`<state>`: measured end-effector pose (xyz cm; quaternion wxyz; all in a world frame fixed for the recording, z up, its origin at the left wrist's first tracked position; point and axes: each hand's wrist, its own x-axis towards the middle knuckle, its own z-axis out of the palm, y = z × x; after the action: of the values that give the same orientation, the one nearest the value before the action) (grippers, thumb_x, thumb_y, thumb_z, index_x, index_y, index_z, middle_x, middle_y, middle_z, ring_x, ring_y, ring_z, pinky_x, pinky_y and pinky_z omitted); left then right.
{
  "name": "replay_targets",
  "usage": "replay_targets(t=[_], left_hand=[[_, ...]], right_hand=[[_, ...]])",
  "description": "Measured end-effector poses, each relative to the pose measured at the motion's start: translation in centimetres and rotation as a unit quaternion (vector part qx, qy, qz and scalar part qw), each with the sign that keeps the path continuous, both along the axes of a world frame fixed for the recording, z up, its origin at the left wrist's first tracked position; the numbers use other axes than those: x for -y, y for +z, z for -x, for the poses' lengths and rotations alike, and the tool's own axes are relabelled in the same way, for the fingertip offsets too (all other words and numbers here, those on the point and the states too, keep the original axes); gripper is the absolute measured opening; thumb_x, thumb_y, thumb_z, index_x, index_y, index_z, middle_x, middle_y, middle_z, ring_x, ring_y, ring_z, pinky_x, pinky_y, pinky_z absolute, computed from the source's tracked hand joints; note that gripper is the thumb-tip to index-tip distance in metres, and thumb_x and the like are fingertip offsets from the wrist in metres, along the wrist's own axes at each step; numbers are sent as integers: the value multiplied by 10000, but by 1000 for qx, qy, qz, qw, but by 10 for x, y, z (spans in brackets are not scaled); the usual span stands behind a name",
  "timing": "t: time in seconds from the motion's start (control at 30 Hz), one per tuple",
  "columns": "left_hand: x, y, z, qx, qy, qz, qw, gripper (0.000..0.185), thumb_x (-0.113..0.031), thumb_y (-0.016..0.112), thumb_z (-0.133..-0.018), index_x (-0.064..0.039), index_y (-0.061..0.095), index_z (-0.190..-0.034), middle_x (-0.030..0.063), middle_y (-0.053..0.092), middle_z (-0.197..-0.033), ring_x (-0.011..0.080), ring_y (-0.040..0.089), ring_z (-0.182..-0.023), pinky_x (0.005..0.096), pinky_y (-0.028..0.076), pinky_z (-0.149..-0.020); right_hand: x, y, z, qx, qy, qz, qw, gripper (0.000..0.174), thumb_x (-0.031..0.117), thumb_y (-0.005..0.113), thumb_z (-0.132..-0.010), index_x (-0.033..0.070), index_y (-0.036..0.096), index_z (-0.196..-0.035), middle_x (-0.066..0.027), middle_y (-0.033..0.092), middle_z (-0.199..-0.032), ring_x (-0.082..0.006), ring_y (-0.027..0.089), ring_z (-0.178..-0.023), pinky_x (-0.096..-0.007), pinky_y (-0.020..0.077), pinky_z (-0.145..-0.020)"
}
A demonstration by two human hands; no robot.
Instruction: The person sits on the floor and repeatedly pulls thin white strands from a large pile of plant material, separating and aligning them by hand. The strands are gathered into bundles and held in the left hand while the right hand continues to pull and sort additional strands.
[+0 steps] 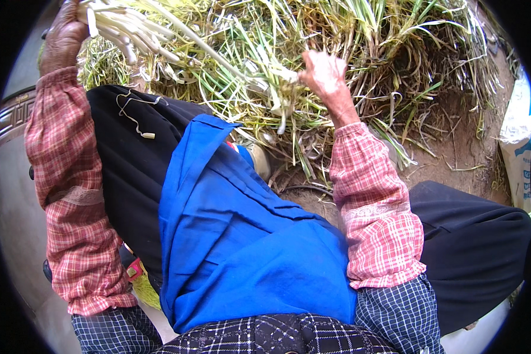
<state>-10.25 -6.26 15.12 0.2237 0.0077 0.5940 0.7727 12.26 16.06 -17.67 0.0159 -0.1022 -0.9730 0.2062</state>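
Observation:
At the upper left my left hand (64, 37) is closed around a bunch of pale, peeled-looking plant stalks (135, 33). One longer stalk (199, 42) slants from the bunch down towards the heap. My right hand (325, 75), fingers curled, is over a heap of green and yellowed long-leaved plants (380, 57). A whitish stalk (285, 73) reaches its fingertips; glare and blur hide whether they grip it. Loose leaves and short pale stalk pieces lie below that hand.
A blue apron (256, 248) covers my lap between dark-trousered knees. A thin plant strand (130, 115) rests on the left knee. My shoe (259, 161) stands against the heap's near edge. At the far right is a white printed sack (517, 132) on brown ground (464, 159).

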Motion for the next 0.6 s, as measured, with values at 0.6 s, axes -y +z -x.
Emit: replay_targets(t=[0.6], left_hand=[[-57, -73, -31, 102, -43, -9, 994, 195, 76, 569, -820, 86, 512, -1006, 175, 610, -870, 261, 651, -746, 331, 592, -674]], right_hand=[[21, 86, 21, -207, 144, 588, 769, 452, 406, 440, -920, 35, 632, -1092, -125, 674, -990, -243, 642, -866, -346, 495, -773]])
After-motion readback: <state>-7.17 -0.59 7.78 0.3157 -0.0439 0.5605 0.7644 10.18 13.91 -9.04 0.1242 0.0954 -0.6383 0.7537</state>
